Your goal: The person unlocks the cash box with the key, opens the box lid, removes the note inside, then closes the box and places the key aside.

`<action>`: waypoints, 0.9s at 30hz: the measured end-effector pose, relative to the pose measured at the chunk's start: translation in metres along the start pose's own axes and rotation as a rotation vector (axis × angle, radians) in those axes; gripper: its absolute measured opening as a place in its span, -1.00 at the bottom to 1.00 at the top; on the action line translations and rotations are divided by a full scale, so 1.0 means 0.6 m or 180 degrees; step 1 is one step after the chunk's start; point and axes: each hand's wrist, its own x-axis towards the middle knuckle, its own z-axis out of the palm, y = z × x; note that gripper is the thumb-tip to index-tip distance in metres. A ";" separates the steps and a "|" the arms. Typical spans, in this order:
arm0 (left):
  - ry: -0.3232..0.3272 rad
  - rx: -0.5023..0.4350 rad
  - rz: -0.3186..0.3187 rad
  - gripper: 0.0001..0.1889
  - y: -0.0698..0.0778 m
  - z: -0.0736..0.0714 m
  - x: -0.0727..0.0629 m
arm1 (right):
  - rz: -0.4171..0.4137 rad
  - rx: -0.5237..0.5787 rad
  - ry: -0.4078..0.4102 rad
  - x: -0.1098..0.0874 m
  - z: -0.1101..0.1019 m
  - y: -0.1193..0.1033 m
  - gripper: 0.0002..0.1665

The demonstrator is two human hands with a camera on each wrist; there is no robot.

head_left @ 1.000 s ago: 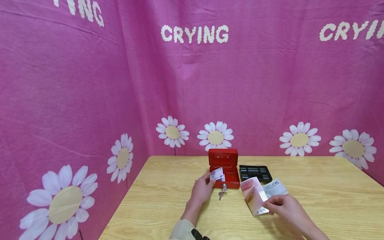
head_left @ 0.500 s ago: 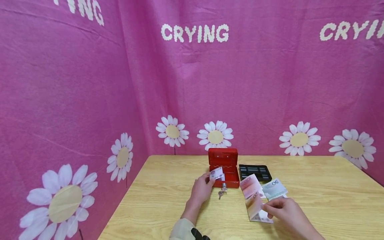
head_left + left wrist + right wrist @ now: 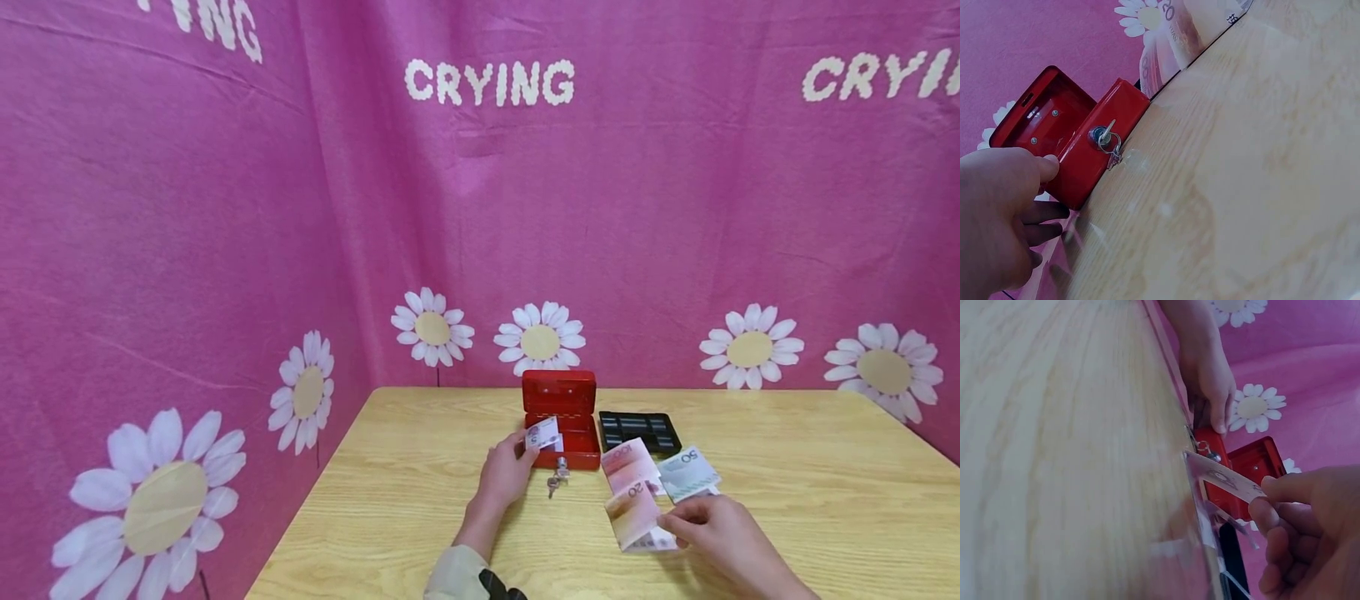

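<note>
My left hand grips the front left corner of a red cash box, thumb on the rim. The box's lid stands up, and a ring of keys hangs from its front lock. A purple banknote leans inside, close by my left fingers. My right hand pinches a brownish 20 banknote by its right edge, between thumb and index finger. The note is raised and bent over the table, overlapping a pink 100 banknote. Beside these lies a green 50 banknote.
A black compartment tray lies right of the cash box, behind the banknotes. All stand on a wooden table. A pink curtain with flowers and lettering hangs behind and at the left.
My right hand has drawn the 20 banknote a little toward the front, off most of the pink note, uncovering its number. My left hand keeps its place at the cash box.
</note>
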 end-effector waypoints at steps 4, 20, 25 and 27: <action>-0.0020 -0.0003 -0.0023 -0.54 0.002 -0.001 -0.001 | 0.0014 -0.0206 -0.0020 0.004 -0.013 -0.005 -0.59; -0.0036 -0.0005 -0.0092 -0.52 0.003 0.000 0.000 | -0.0758 -0.0451 0.0418 0.028 -0.010 -0.071 -0.70; -0.0036 0.0003 -0.0085 -0.53 0.004 -0.001 -0.002 | -0.0767 -0.0295 0.0379 0.041 0.003 -0.088 -0.70; -0.0029 -0.0005 -0.0077 -0.53 0.004 -0.002 -0.002 | -0.0764 -0.0277 0.0391 0.047 0.008 -0.095 -0.70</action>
